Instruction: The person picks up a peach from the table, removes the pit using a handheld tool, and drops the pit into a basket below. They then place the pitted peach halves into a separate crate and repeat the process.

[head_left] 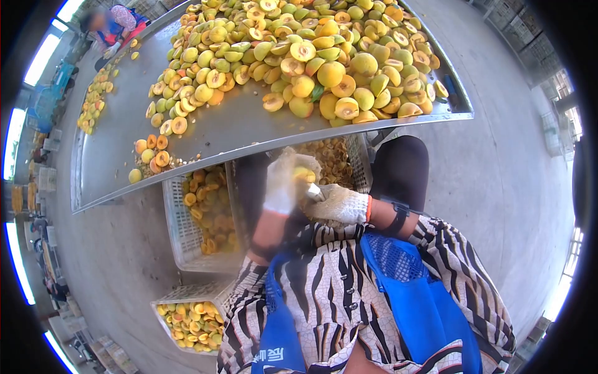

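Note:
Both hands wear off-white knitted gloves and meet above my lap, just below the metal table (205, 134). My left hand (288, 181), a little blurred, is closed around a yellow peach piece (304, 174). In my right hand (341, 204), the fingers wrap a small pale tool (316, 193) that points at the fruit; its working end is hidden or blurred. Cut peach halves (303, 51), many with the stone still in, are heaped on the table. Under the table's edge, behind my hands, a crate (358, 163) holds brownish stones or scraps.
A white crate (177, 224) of peach halves stands on the floor by my legs, and another crate (163, 321) sits nearer. A co-worker (121, 25) is at the table's far left end. The table's raised metal rim (268, 146) runs just beyond my hands.

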